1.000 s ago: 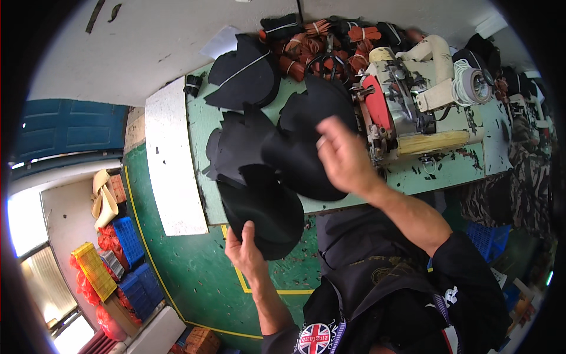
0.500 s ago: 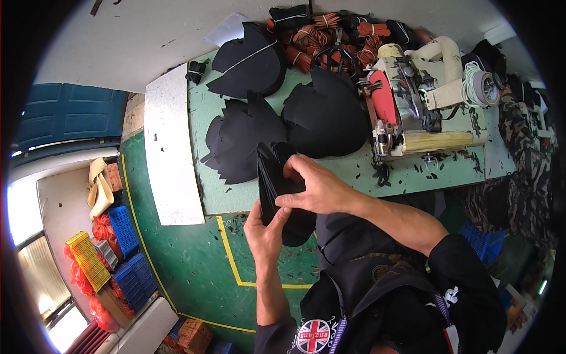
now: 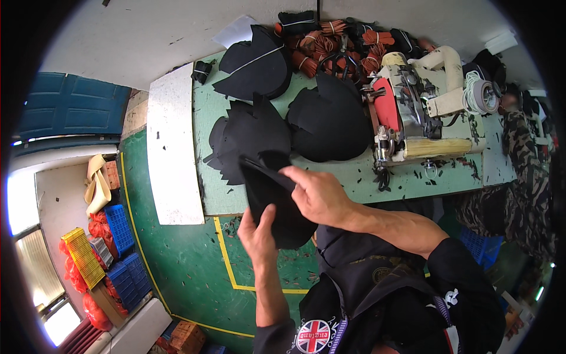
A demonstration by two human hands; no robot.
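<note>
A stack of thin black cut sheets (image 3: pixel 274 203) hangs in front of the table's near edge, held between my two hands. My left hand (image 3: pixel 258 236) grips its lower left side, thumb on the near face and fingers behind. My right hand (image 3: pixel 318 194) pinches the upper right edge, where a sheet stands bent away from the others. Just beyond lies a fanned pile of black pieces with jagged edges (image 3: pixel 247 135). To its right rests another black pile (image 3: pixel 330 121), and farther back a black bundle tied with a cord (image 3: pixel 253 65).
A machine with a red plate (image 3: pixel 421 106) stands at the right of the pale green table (image 3: pixel 348 177). Tied red-brown bundles (image 3: pixel 312 44) heap up behind. A white board (image 3: pixel 171 147) covers the left end. Crates (image 3: pixel 130 277) line the left floor; another person's camouflage sleeve (image 3: pixel 522 147) shows right.
The black stack has swung flatter, its near face turned more into view. My right hand has moved slightly right and down, bending a sheet back; my left thumb has lifted from the right fingers.
</note>
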